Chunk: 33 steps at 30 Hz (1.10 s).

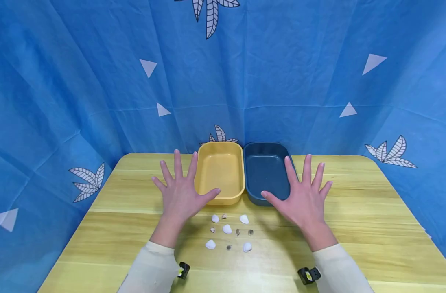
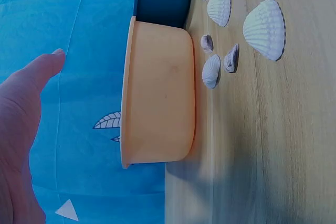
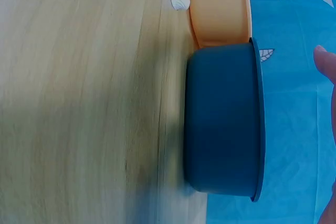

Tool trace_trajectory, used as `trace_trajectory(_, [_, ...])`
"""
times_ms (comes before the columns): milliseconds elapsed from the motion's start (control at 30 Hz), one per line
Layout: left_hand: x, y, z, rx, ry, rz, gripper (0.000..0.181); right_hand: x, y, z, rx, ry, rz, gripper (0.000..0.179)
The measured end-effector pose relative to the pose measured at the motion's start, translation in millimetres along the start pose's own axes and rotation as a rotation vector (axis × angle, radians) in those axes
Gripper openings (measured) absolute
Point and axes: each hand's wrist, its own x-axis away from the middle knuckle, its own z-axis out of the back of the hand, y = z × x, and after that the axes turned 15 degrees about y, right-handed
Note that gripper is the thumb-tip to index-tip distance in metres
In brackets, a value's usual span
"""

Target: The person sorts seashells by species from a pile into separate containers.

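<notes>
Fingers spread wide, my left hand [image 1: 180, 194] hovers above the table at the left side of a yellow plastic tray [image 1: 220, 201]. My right hand [image 1: 305, 200], its fingers likewise spread, is over the right side of a dark blue tray [image 1: 265, 171]. Neither hand holds anything. Between the wrists and in front of the trays lie several white scallop-like shells [image 1: 227, 229] and several smaller brownish shells [image 1: 250, 232]. In the left wrist view, a ribbed white shell [image 2: 265, 30] lies largest, and the thumb [image 2: 37, 74] is raised apart from the yellow tray.
Both trays stand side by side at the back of the wooden table [image 1: 369, 228]. Behind them hangs a blue cloth [image 1: 281, 73] with white triangles and leaf prints. A small black device [image 1: 309, 276] sits at the right wrist, another [image 1: 183, 270] at the left.
</notes>
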Motion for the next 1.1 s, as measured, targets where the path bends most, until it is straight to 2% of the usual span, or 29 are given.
trace_trajectory(267, [2.0, -1.2, -2.9, 0.007, 0.01, -0.019, 0.118, 6.2, -9.2, 3.8, -0.045, 0.008, 0.007, 0.111])
trace_trajectory(400, [3.5, -1.6, -5.0, 0.043, 0.012, -0.013, 0.118, 12.0, -14.9, 2.1, -0.092, 0.041, 0.032, 0.107])
trace_trajectory(500, [4.6, -1.7, -7.5, 0.079, 0.006, -0.001, 0.117, 18.5, -18.6, -2.4, -0.156, 0.108, 0.075, 0.102])
trace_trajectory(667, [6.2, -2.4, -13.6, 0.124, -0.007, 0.016, 0.117, 29.9, -25.0, -13.5, -0.301, 0.263, 0.171, 0.09])
trace_trajectory(800, [6.6, -3.5, -21.5, 0.177, -0.03, 0.035, 0.117, 36.5, -30.9, -21.8, -0.426, 0.358, 0.207, 0.077])
trace_trajectory(900, [6.8, -3.7, -29.0, 0.208, -0.045, 0.039, 0.118, 42.5, -33.8, -27.0, -0.517, 0.363, 0.18, 0.065])
trace_trajectory(1100, [8.5, -5.8, -44.4, 0.256, -0.064, 0.024, 0.117, 58.4, -39.4, -36.7, -0.686, 0.26, 0.046, 0.044])
